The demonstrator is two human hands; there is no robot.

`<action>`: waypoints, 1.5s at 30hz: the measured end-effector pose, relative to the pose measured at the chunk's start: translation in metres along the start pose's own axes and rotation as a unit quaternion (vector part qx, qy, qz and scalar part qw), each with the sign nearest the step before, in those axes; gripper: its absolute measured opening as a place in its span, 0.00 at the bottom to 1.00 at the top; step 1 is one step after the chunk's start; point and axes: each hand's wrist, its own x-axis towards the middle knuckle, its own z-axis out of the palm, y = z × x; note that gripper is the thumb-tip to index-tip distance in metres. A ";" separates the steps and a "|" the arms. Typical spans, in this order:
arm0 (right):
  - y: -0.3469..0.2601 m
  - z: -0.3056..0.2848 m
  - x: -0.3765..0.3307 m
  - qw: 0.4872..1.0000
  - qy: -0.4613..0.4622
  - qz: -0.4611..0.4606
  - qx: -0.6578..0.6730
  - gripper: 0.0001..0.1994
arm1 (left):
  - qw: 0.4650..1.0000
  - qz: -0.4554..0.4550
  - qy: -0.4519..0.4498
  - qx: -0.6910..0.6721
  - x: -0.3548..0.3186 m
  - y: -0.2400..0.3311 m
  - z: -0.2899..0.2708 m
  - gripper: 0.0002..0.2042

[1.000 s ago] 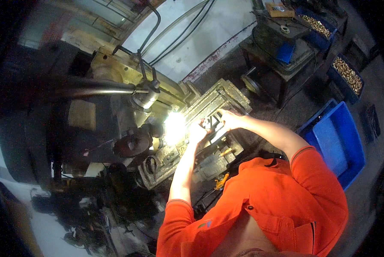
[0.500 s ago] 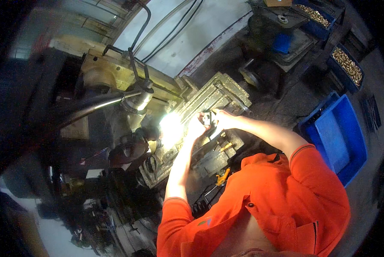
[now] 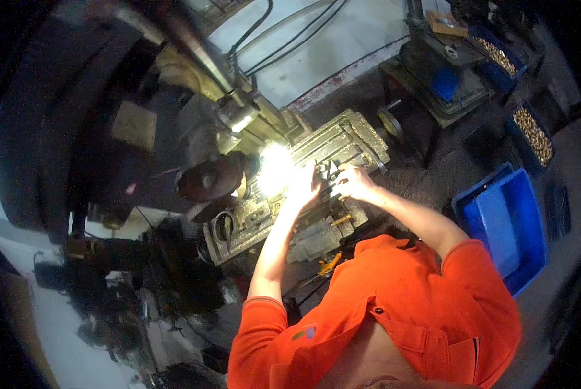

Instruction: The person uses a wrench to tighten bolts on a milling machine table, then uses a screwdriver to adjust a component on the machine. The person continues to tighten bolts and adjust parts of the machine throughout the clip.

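Observation:
Both of my hands are over the slotted metal machine table (image 3: 352, 129), on either side of a small metal block-like part (image 3: 327, 170). My left hand (image 3: 303, 186) is at the part's left side, fingers curled in and partly washed out by glare. My right hand (image 3: 355, 182) is at its right side, with bent fingers drawn together. Whatever lies between the fingers of each hand is too small or hidden to name. A bright work light (image 3: 275, 167) glares just left of my left hand. A tool with a yellow handle (image 3: 330, 264) lies below, near my shirt.
The machine's dark round housing (image 3: 209, 179) and its metal arm (image 3: 209, 65) stand left of the table. A handwheel (image 3: 390, 124) sits at the table's far right end. Large blue bins (image 3: 530, 227) stand to my right; beyond, a bin holds small brass-coloured parts (image 3: 532, 135).
The view has shifted, so the machine's arm now appears higher. My right hand has drawn back to the right from the small metal part; my left hand remains beside it.

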 end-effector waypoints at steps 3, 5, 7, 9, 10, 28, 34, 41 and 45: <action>-0.015 0.012 -0.029 0.983 0.089 -0.153 -0.039 0.13 | 0.966 -0.155 0.065 -0.194 -0.025 0.026 -0.009 0.23; -0.045 0.004 -0.054 0.986 0.056 -0.153 0.031 0.16 | 0.845 -0.289 0.103 -0.439 -0.042 0.067 -0.026 0.15; -0.069 0.009 -0.067 0.986 0.047 -0.152 0.054 0.17 | 0.702 -0.315 0.084 -0.634 -0.073 0.086 -0.016 0.16; -0.086 0.019 -0.081 0.986 0.019 -0.157 0.053 0.18 | 0.622 -0.352 0.125 -0.689 -0.105 0.103 0.019 0.16; -0.090 0.020 -0.085 0.979 0.010 -0.200 0.025 0.18 | 0.580 -0.362 0.151 -0.714 -0.116 0.112 0.035 0.16; -0.227 -0.257 -0.107 0.957 0.174 -0.181 -0.147 0.14 | 0.557 -0.424 0.139 -0.701 -0.199 0.083 -0.009 0.16; -0.183 -0.335 -0.150 0.920 0.194 -0.021 -0.339 0.14 | 0.531 -0.395 0.162 -0.732 -0.210 0.051 0.001 0.16; -0.167 -0.350 -0.165 0.914 0.179 0.022 -0.363 0.14 | 0.533 -0.417 0.094 -0.730 -0.202 0.064 -0.007 0.16; -0.165 -0.357 -0.167 0.913 0.178 0.028 -0.366 0.14 | 0.548 -0.436 0.104 -0.706 -0.207 0.062 -0.012 0.16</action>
